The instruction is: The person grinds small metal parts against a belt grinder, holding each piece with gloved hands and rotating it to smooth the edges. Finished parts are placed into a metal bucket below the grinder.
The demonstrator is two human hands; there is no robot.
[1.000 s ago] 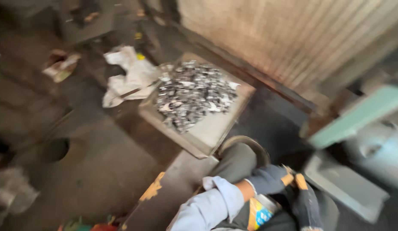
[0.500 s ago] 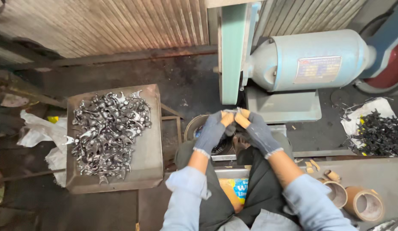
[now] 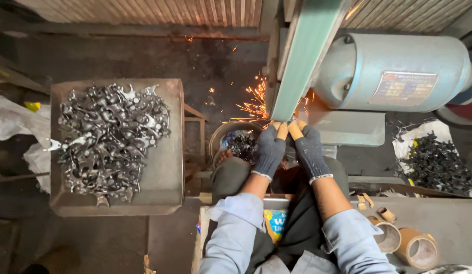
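Grinding belt throwing sparks: best kept pressed lightly, left hand and right hand side by side, fingers clenched on a small hidden workpiece.

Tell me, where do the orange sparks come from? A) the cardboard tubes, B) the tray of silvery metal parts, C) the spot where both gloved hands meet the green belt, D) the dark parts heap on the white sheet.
C: the sparks spray leftward from where the left hand and right hand press against the green belt.
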